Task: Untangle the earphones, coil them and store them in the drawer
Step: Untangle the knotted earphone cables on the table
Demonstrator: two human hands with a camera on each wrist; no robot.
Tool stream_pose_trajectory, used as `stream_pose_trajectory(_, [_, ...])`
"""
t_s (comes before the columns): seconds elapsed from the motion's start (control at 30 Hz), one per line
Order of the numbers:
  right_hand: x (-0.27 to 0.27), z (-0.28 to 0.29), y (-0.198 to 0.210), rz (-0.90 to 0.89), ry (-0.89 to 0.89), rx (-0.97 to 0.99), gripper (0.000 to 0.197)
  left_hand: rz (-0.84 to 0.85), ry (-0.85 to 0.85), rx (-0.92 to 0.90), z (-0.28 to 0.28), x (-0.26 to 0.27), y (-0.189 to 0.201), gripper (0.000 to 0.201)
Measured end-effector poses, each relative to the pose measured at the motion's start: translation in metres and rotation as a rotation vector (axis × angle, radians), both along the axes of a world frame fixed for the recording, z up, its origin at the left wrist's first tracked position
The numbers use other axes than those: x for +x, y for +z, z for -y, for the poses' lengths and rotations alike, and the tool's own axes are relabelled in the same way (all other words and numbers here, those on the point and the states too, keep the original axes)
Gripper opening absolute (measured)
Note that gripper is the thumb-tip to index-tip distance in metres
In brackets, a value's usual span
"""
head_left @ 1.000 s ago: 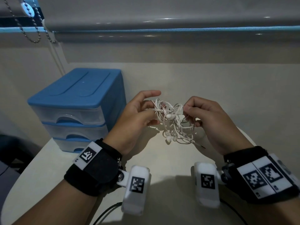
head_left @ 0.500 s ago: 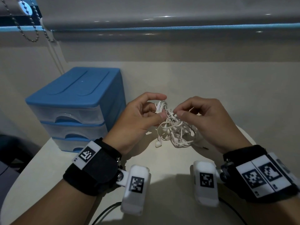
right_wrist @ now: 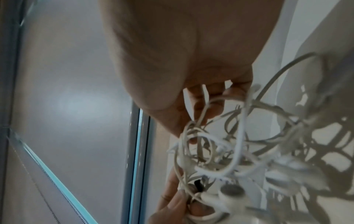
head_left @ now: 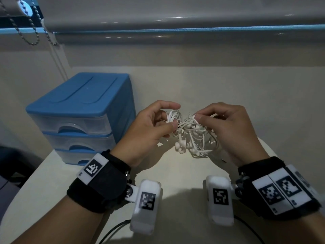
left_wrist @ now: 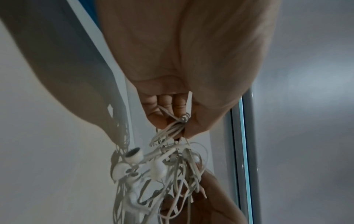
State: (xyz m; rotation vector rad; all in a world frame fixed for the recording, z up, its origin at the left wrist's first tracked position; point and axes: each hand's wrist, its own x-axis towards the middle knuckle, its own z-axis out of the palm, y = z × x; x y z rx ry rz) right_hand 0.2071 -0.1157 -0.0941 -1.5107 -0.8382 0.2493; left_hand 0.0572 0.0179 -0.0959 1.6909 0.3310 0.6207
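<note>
Head view shows the earphones (head_left: 191, 134) knotted above the table (head_left: 175, 175), pinched by left hand (head_left: 149, 131) and right hand (head_left: 233, 131); both wrist views show taut loops, so hard pulling could tighten knots.

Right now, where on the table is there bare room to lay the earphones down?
Bare table lies beyond both hands, between the blue drawer unit and the right edge. Another bare patch sits between the two wrists. It is crowded in the middle, where the left hand and right hand hold the tangled earphones, and at the left by the drawers.
</note>
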Motion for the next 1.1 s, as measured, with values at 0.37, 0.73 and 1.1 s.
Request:
stream_pose_trajectory(0.37, [-0.006, 0.001, 0.008, -0.085, -0.065, 0.112, 0.006, -0.035, 0.061, 0.01, -0.002, 0.001, -0.002, 0.036])
stream_pose_trajectory(0.73, [-0.001, 0.002, 0.003, 0.056, 0.109, -0.08, 0.012, 0.074, 0.161, -0.043, -0.004, 0.002, -0.004, 0.041])
stream_pose_trajectory(1.1, [0.006, 0.003, 0.002, 0.079, 0.116, -0.13, 0.017, 0.181, -0.001, -0.167, 0.0, 0.001, 0.001, 0.054])
